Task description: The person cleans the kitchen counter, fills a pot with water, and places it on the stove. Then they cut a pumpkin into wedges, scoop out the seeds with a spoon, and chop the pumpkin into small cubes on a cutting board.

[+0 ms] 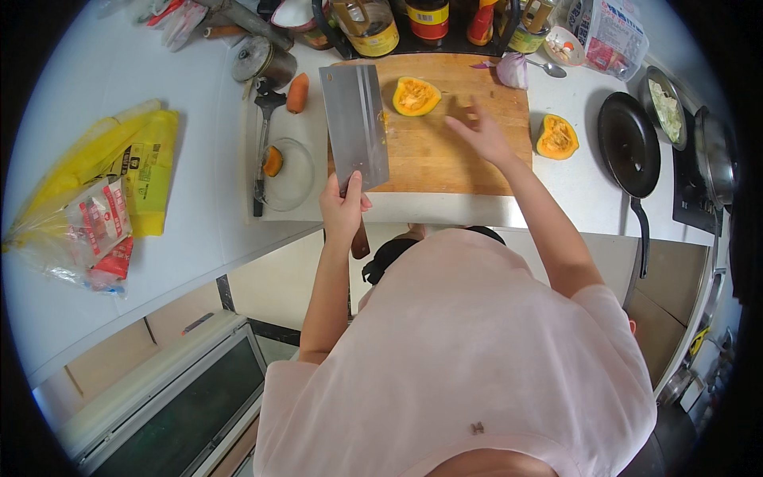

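My left hand [344, 208] is closed around the handle of a cleaver [354, 119], whose broad steel blade points away from me over the left edge of the wooden cutting board [459, 155]. Bits of orange flesh cling to the blade's right edge. My right hand [484, 134] hovers above the board with its fingers apart and holds nothing. Closest to it, toward the back of the board, lies a pumpkin piece [416, 96], cut face up. Another pumpkin piece [558, 138] rests on the white counter right of the board. A garlic bulb or onion [513, 71] sits at the board's back right corner.
Left of the board are a carrot piece [297, 93], a black-handled peeler [260, 143] and a glass plate [298, 194] with a small pumpkin piece [273, 161]. A frying pan [629, 143] stands right. Behind is a condiment rack [390, 55]; plastic bags [149, 185] lie far left.
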{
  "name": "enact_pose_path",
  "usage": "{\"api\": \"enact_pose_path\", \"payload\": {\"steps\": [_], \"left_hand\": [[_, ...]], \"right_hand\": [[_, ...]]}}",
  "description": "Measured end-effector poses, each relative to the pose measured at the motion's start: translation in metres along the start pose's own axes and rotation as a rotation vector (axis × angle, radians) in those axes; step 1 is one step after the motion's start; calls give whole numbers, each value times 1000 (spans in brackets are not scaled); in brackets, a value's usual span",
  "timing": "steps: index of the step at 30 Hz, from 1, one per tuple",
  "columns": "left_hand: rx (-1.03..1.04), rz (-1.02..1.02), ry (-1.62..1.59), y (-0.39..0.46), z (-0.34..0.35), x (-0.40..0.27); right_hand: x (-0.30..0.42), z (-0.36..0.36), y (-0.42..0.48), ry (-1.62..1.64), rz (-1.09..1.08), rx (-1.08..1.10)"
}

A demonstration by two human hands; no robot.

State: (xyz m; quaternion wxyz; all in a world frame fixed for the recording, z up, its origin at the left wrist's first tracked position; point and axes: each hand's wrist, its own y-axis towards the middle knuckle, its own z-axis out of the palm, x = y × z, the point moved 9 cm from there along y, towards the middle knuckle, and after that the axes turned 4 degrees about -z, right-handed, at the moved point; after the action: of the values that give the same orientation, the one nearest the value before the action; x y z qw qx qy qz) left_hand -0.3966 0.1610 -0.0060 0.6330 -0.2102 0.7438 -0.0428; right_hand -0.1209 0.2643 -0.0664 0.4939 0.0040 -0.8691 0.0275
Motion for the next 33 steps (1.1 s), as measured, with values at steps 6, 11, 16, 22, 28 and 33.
{"api": "enact_pose_path", "payload": {"steps": [6,11,16,22,28,33], "left_hand": [[-43,33,171,-11,-21,-1],[-37,51,181,-13,-23,5],[-19,246,425,-9,-18,0],[74,496,682,-14,42,-43],[157,588,870,-11,71,-66],[208,602,954,-9,83,-79]], "right_hand": [[-10,69,70,113,34,116],[0,74,75,96,-67,59],[13,48,39,63,-159,208],[-7,32,-15,139,-4,195],[-11,18,-22,175,-197,-69],[-21,24,-21,266,-127,-81]]}}
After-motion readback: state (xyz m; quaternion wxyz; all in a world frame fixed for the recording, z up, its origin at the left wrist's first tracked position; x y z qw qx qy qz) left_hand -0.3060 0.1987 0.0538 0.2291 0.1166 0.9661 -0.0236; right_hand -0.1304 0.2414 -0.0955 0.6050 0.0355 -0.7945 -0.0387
